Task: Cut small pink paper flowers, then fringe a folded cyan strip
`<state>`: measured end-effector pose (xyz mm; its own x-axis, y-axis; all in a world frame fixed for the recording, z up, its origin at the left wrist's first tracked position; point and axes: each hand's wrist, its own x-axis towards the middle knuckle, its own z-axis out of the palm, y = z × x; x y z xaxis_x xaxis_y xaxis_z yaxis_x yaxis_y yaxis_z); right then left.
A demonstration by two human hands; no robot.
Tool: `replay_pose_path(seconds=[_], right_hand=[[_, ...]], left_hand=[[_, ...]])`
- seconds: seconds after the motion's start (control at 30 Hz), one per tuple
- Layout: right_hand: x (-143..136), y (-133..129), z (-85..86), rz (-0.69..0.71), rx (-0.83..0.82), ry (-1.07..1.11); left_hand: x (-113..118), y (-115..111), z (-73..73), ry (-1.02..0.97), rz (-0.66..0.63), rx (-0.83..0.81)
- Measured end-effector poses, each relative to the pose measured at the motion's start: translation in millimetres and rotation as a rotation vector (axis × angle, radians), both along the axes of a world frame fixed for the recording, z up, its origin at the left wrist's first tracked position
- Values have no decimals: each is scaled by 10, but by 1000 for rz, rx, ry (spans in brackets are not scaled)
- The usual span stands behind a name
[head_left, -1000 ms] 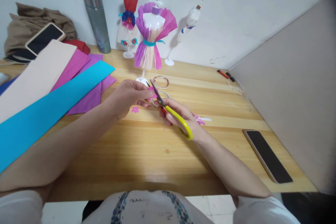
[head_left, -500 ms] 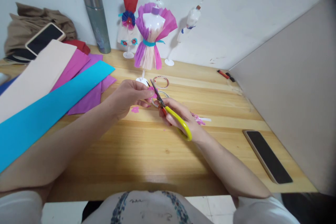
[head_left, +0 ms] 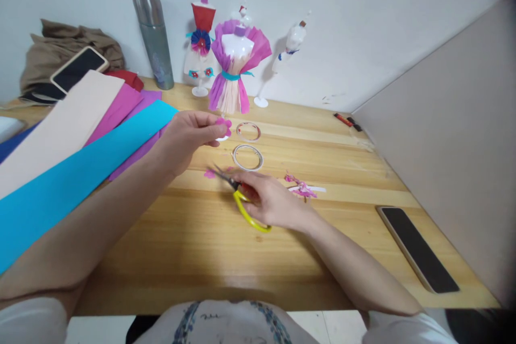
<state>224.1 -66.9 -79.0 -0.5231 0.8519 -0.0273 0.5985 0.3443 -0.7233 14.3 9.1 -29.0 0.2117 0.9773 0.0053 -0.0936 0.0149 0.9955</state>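
Note:
Between the thumb and fingers of my left hand (head_left: 191,131) is a small pink paper flower (head_left: 224,126), held up in front of a mannequin's white base. My right hand (head_left: 268,199) grips a pair of scissors (head_left: 245,209) with yellow handles, its dark blades pointing left and slightly blurred. Beneath the blade tips another pink paper flower (head_left: 209,173) lies on the table. Two rolls of tape, an upper tape roll (head_left: 249,131) and a lower tape roll (head_left: 248,157), lie flat just beyond my right hand. Pink paper scraps (head_left: 303,189) are heaped to its right.
Mannequins stand along the wall, the nearest in a purple and pink paper dress (head_left: 231,91). A flask (head_left: 155,43) is behind left. Folded paper, including a blue strip (head_left: 80,188), covers the left side. One phone (head_left: 419,250) lies right, another phone (head_left: 79,70) back left.
The scissors have come away from the pink flower, and my right hand has lowered them toward me and left. My left hand has raised the flower slightly. The view has shifted a little.

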Motion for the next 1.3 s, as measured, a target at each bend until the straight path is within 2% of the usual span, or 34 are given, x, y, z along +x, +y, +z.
replay_pose_path(seconds=[0.1, 0.2, 0.27, 0.37, 0.47, 0.73, 0.93, 1.1, 1.3], right_hand=[[-54, -81, 5, 54, 37, -145], [-52, -97, 19, -59, 73, -107], [-28, -54, 47, -201, 87, 73], [-5, 43, 123, -364, 39, 502], [-28, 104, 205, -358, -79, 668], [-92, 137, 257, -395, -132, 677], [-66, 236, 238, -386, -261, 741], [-80, 312, 212, -367, -336, 812], [-144, 384, 178, -380, -368, 849]], left_hand=[[25, -33, -44, 11, -83, -4], [57, -66, -98, 46, -143, 13], [84, -97, -117, 76, -178, 37], [127, -145, -121, 110, -246, 66], [158, -168, -119, 143, -287, 100], [195, -167, -127, 303, -286, 133], [150, -155, -110, 286, -363, 5], [9, -45, -100, 171, -475, -124], [-79, 59, -100, 73, -478, -223]])
